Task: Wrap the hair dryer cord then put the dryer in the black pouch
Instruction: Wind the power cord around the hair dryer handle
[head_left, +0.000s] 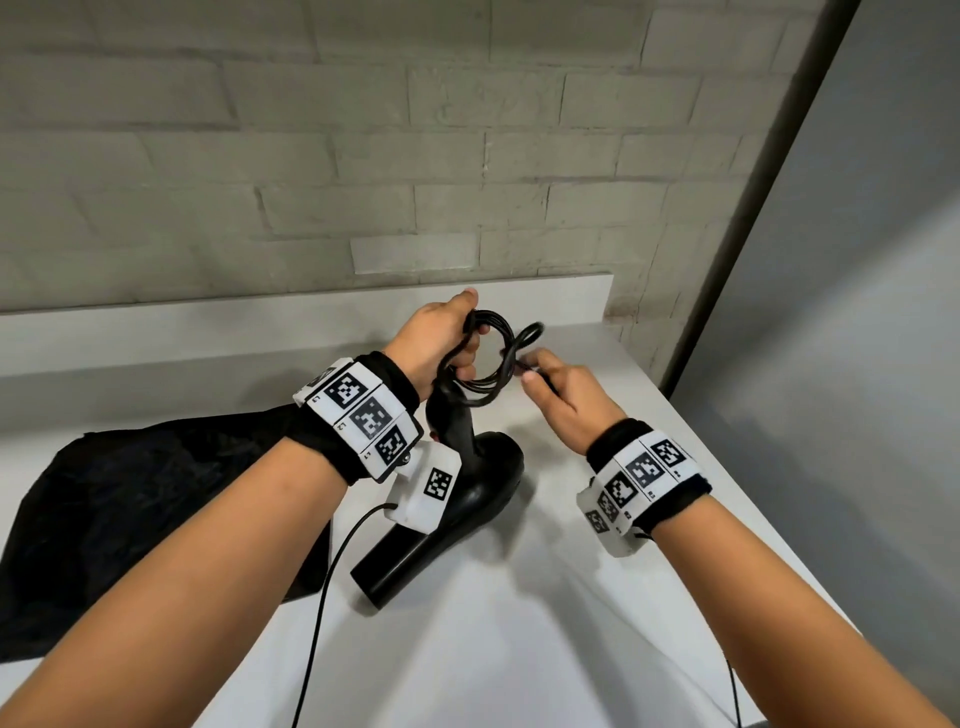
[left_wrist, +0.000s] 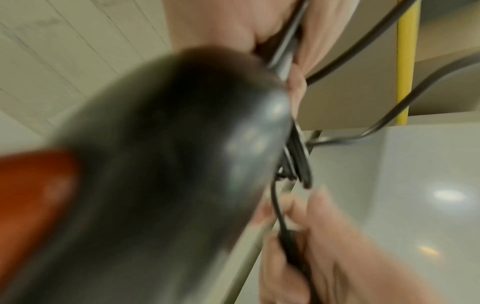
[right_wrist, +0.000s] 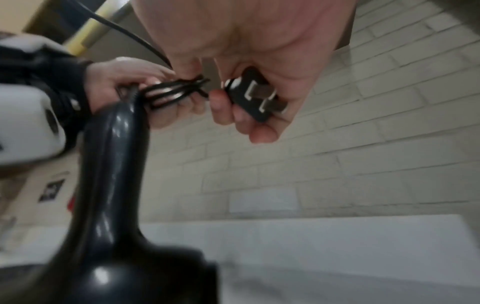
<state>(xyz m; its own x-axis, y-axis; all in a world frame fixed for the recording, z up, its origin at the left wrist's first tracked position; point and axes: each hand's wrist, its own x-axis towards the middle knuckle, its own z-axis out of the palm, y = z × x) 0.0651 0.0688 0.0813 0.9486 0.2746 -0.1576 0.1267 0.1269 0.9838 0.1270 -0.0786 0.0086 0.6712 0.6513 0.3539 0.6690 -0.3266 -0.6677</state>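
Observation:
The black hair dryer rests on the white counter, nozzle toward me, handle rising up. My left hand grips a bundle of coiled cord loops above the handle's end. My right hand pinches the cord's free end, with the two-pronged plug curled in its fingers, and a small loop crosses the coil. The black pouch lies crumpled at the left, partly under my left forearm. In the left wrist view the dryer handle is a near blur.
A brick wall rises behind the counter's raised back ledge. The counter's right edge drops off beside a grey wall. Thin black sensor cables hang from both wristbands.

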